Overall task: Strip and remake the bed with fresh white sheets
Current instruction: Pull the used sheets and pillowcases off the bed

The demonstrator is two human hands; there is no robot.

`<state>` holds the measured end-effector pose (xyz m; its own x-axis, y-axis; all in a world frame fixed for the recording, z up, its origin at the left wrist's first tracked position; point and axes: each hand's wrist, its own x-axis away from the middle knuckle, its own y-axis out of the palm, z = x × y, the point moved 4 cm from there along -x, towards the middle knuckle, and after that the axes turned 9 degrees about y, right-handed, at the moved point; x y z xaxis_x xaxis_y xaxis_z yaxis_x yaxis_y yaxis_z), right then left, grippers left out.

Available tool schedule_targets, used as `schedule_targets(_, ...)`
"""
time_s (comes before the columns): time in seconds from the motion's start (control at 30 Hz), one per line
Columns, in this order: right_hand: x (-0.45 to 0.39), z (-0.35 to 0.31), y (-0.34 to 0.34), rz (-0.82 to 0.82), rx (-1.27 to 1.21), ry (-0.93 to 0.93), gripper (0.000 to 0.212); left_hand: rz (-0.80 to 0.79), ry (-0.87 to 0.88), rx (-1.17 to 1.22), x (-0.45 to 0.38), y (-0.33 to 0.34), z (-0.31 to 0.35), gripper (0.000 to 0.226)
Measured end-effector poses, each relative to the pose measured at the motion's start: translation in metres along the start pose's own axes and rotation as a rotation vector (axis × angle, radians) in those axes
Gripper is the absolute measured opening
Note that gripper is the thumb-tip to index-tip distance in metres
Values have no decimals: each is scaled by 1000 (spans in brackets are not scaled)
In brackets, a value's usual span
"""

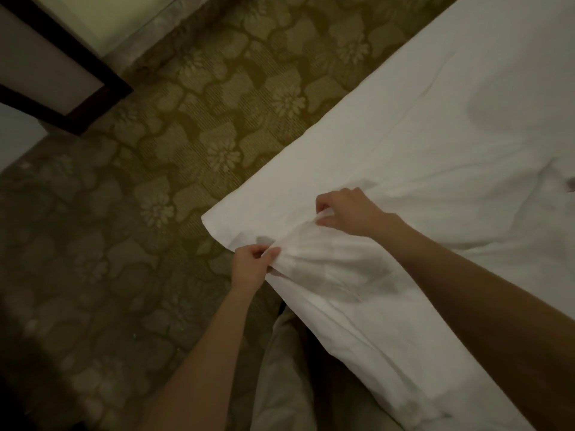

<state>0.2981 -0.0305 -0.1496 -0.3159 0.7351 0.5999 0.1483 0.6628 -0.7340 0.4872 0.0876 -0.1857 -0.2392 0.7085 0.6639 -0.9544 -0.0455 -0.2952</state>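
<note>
- The white sheet [435,135] is spread over the bed [357,353]; its corner [217,222] is shown projecting past the mattress edge over the patterned carpet [140,181].
- The corner lies just beyond both hands, up and to the left; the bed's long edge runs diagonally from lower right toward that corner.
- A bunched ridge of cloth is stretched between the two hands, with creases fanning from it; elsewhere the sheet is seen smooth with faint wrinkles.
- The left hand [252,265], nearer the corner and at the bed's edge, is closed in a pinch on the fabric.
- The right hand [345,213], further onto the mattress, is curled round a fold of the sheet.
- The corner is judged not yet tucked.
- A dark-framed panel [62,76] is seen beyond the carpet.
</note>
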Motion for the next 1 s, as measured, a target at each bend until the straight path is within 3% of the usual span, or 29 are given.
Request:
schedule_targets(0.13,-9,23,-1,-134,77,127,25,-24,-11,-169,-5,-1,-7,21)
schedule_targets(0.37,-20,26,-37,77,-31,140,16,-36,8,-249,-12,-5,1,21)
schedule_targets(0.53,-20,25,-9,-4,23,159,20,-126,59,-560,-16,-6,12,16)
schedule_targets(0.7,-13,44,-18,168,-24,154,35,-96,322,-732,-19,33,59,38)
schedule_targets(0.8,0,72,-30,321,-137,224,42,-107,444,-806,-21,71,89,37)
schedule_targets(1.0,28,155,-57,524,-342,402,32,-130,561,-863,-34,148,142,32)
